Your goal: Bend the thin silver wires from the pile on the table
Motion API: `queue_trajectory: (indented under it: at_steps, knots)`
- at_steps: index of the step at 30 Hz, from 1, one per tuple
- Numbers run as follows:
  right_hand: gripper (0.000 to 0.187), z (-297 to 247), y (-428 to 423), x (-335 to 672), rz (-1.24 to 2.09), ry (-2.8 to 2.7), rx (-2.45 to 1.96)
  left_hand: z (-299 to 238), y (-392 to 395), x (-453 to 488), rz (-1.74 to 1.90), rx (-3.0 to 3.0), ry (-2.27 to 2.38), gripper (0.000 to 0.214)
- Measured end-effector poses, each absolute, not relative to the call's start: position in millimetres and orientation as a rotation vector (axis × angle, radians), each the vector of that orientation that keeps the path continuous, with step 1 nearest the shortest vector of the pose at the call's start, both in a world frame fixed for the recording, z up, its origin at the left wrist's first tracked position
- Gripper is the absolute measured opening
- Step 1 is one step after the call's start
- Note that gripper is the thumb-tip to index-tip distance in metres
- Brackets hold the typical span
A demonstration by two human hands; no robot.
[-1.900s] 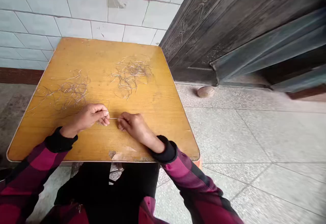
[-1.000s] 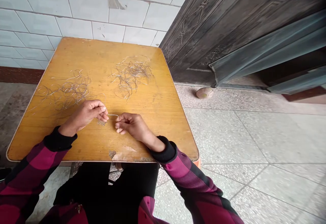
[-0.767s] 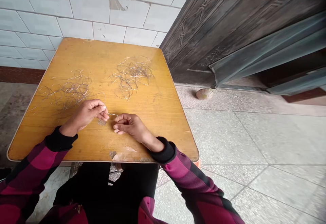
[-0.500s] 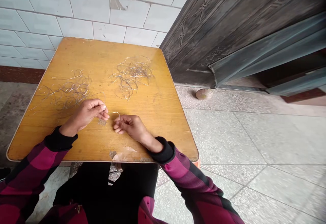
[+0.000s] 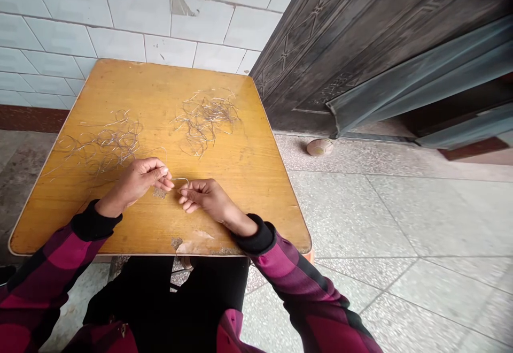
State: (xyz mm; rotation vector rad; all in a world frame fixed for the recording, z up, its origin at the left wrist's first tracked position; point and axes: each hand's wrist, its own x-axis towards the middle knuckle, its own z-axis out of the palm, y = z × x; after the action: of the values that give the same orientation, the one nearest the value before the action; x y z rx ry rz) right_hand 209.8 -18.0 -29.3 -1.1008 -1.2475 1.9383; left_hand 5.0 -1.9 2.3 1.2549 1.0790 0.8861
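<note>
A thin, pale wire runs between my two hands, just above the wooden table. My left hand pinches it between thumb and forefinger, and a curved end rises behind those fingers. Close by on the right, my right hand grips the other part of the wire, which bends down into its fingertips. Beyond my left hand lies a loose tangle of thin wires. A second, denser pile of wires rests farther back, right of the middle.
The yellow-brown table has worn patches near its front edge. Behind it stands a white tiled wall. On the right are a dark carved door, a grey-green curtain and a roundish object on the tiled floor.
Both hands keep their pinch on the wire and have barely moved. The whole view has shifted very slightly; the two wire piles lie as before.
</note>
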Motion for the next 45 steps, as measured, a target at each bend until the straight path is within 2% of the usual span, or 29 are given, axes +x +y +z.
queue_trajectory:
  at_steps: [4, 12, 17, 24, 32, 45]
  knots:
    - [0.039, -31, -23, 200, 2.029, -0.954, -1.026, 2, -1, 7, 0.927, 1.226, 1.100, 0.026]
    - [0.026, -38, -29, 191, 2.072, -0.658, -0.922, 0, -1, 12, 0.937, 1.222, 1.106, 0.027]
    - [0.035, -29, -25, 200, 2.131, -0.802, -0.967, -1, 3, 5, 0.957, 1.184, 1.105, 0.029]
    - [0.038, -29, -14, 205, 1.885, -1.124, -1.109, -3, 4, 5, 1.021, 1.209, 1.100, 0.034]
    - [0.036, -36, -15, 203, 1.948, -1.111, -1.107, -5, 2, 9, 0.990, 1.247, 1.115, 0.036]
    - [0.039, -43, -25, 190, 1.948, -1.025, -1.056, -7, 1, 14, 0.942, 1.201, 1.171, 0.026]
